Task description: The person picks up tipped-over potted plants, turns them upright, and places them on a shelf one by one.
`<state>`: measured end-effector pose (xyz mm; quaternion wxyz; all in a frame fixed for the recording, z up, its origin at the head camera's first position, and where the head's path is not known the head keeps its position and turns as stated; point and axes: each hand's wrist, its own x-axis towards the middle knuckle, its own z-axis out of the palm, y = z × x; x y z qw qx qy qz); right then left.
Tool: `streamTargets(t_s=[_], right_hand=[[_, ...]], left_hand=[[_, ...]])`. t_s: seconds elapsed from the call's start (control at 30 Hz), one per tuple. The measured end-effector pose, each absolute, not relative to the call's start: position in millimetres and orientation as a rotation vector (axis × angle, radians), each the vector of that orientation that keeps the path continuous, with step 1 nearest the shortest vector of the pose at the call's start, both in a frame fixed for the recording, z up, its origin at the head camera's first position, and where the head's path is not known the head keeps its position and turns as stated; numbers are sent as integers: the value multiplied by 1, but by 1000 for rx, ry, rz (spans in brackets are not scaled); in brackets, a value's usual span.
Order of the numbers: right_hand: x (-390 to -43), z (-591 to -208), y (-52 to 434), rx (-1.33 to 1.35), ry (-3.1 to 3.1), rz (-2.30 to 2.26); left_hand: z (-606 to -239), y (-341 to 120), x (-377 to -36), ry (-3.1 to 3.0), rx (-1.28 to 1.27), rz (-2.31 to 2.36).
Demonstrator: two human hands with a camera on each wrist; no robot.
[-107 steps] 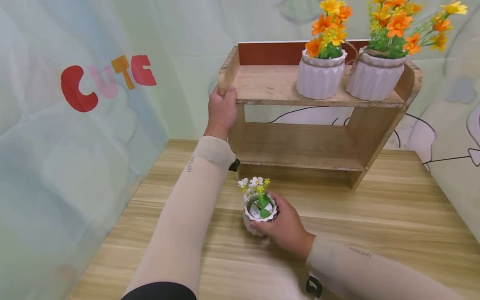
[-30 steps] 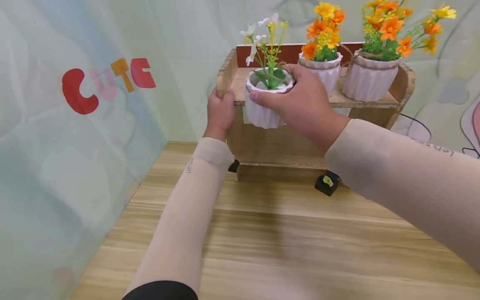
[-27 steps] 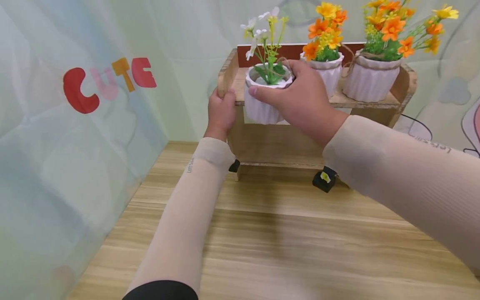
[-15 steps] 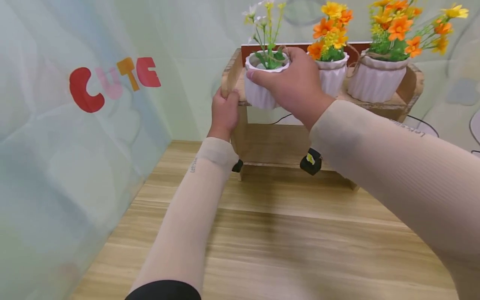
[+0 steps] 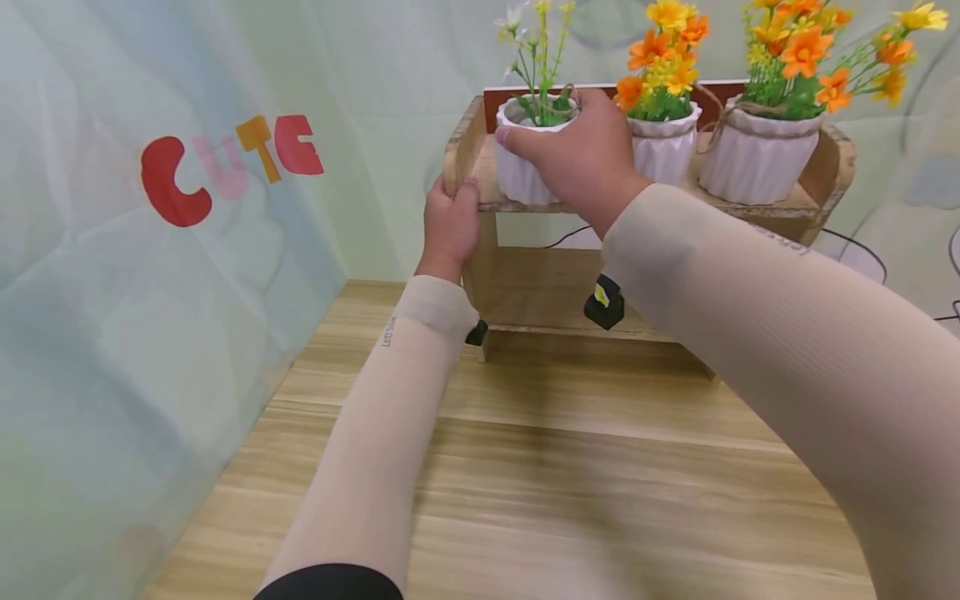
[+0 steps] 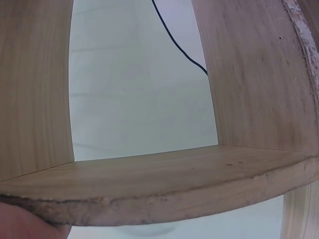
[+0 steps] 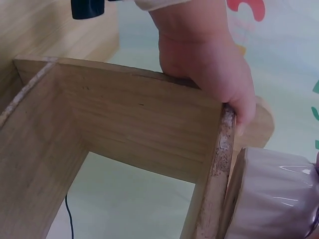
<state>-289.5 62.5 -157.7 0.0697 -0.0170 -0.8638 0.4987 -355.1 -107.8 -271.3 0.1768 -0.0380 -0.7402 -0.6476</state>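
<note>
Head view, right hand [image 5: 581,158] gripping white pot [image 5: 517,171], left hand [image 5: 448,225] clasping shelf [image 5: 795,204]

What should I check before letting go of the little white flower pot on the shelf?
1. Right hand grips the small flower pot at its rim: ok.
2. Pot is over the top board of the wooden shelf, at its left end: ok.
3. Pot bottom sits flat on the board: cannot tell, the hand hides part of it.
4. Left hand holds the shelf's left side: ok.
5. Gap to the next pot, the middle orange flower pot: cannot tell, the right hand covers it.
6. Pot stands upright: ok.
</note>
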Motion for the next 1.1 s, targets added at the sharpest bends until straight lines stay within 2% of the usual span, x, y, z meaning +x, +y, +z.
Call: streamTargets(t_s=[0.6, 1.1], right_hand=[[-313, -158, 52, -113, -2583, 1517], [-298, -171, 64, -41, -2724, 1342]], left_hand=[[-271, -109, -355, -2107, -107, -1832], [-270, -109, -356, -2162, -45, -1834]])
